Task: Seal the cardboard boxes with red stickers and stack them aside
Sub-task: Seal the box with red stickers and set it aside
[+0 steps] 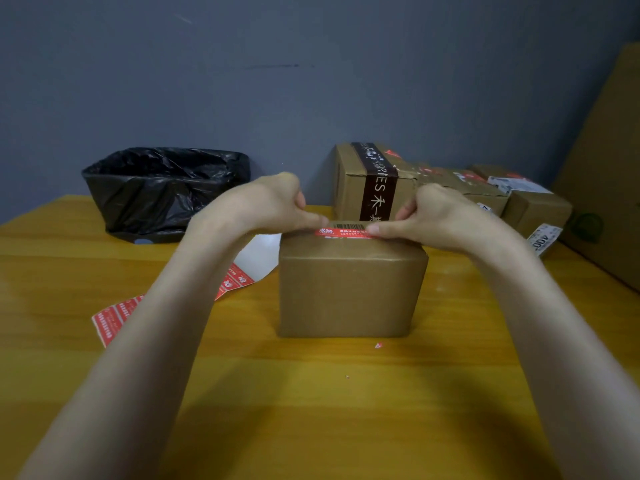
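Note:
A plain brown cardboard box (349, 292) stands in the middle of the yellow wooden table (311, 393). A red sticker (346, 233) lies across the box's top near its far edge. My left hand (273, 202) pinches the sticker's left end with thumb and fingers. My right hand (436, 216) pinches the right end the same way. A strip of red stickers on white backing (114, 317) lies on the table to the left, partly under my left forearm.
A bin lined with a black plastic bag (166, 192) sits at the back left. Several cardboard boxes (374, 181) stand at the back right against the grey wall. A big flat cardboard sheet (609, 168) leans at the far right. A tiny red scrap (378, 345) lies before the box.

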Demonstrator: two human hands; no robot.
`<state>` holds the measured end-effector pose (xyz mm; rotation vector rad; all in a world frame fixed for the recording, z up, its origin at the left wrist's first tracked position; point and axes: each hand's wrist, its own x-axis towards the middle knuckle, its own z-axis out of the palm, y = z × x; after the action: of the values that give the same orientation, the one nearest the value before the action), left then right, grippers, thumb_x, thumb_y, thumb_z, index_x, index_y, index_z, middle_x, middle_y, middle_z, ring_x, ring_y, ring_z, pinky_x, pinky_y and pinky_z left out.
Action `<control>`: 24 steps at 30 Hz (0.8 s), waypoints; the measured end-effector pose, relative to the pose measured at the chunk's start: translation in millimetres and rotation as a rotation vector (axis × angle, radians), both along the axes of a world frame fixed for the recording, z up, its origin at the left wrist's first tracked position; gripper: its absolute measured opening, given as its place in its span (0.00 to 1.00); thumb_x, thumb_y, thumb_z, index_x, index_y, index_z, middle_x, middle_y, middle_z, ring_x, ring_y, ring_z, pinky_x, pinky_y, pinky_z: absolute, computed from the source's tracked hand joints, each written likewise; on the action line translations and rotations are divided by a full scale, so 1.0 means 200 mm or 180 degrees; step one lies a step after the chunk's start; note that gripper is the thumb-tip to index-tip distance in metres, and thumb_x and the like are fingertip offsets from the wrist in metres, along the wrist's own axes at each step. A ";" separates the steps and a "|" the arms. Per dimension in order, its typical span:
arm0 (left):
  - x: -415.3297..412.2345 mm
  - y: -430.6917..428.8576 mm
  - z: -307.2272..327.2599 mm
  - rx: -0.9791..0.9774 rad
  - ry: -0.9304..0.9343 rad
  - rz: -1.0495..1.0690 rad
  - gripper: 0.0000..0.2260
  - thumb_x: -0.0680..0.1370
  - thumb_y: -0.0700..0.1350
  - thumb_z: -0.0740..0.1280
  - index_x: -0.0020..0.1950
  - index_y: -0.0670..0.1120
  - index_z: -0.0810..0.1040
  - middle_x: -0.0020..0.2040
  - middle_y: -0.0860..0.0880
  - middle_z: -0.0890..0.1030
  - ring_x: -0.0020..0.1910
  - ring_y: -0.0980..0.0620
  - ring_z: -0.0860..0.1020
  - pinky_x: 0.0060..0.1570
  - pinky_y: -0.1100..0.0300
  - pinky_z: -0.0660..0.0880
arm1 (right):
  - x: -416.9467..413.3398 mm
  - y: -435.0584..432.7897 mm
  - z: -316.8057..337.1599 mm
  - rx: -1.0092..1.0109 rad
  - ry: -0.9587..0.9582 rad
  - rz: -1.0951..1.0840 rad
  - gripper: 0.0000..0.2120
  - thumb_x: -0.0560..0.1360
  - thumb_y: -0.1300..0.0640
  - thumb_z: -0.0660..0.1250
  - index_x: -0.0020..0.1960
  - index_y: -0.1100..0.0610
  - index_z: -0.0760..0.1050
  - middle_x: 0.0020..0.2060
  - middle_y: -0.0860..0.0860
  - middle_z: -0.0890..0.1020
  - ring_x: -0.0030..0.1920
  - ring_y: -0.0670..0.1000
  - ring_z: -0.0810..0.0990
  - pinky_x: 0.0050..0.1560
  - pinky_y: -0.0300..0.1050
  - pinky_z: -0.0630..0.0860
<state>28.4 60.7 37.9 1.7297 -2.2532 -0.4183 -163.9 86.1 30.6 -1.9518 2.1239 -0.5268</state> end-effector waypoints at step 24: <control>-0.02 -0.04 -0.05 0.0098 -0.0353 0.0126 0.13 0.79 0.54 0.61 0.52 0.45 0.67 0.49 0.47 0.72 0.49 0.48 0.71 0.46 0.56 0.67 | -0.02 -0.05 -0.06 -0.0041 -0.0024 -0.0191 0.21 0.74 0.42 0.65 0.59 0.55 0.69 0.65 0.57 0.64 0.68 0.57 0.62 0.64 0.51 0.63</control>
<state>25.2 53.0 27.7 1.8527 -2.2950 -0.3589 -167.5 76.8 17.7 -1.8948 2.1858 -0.5591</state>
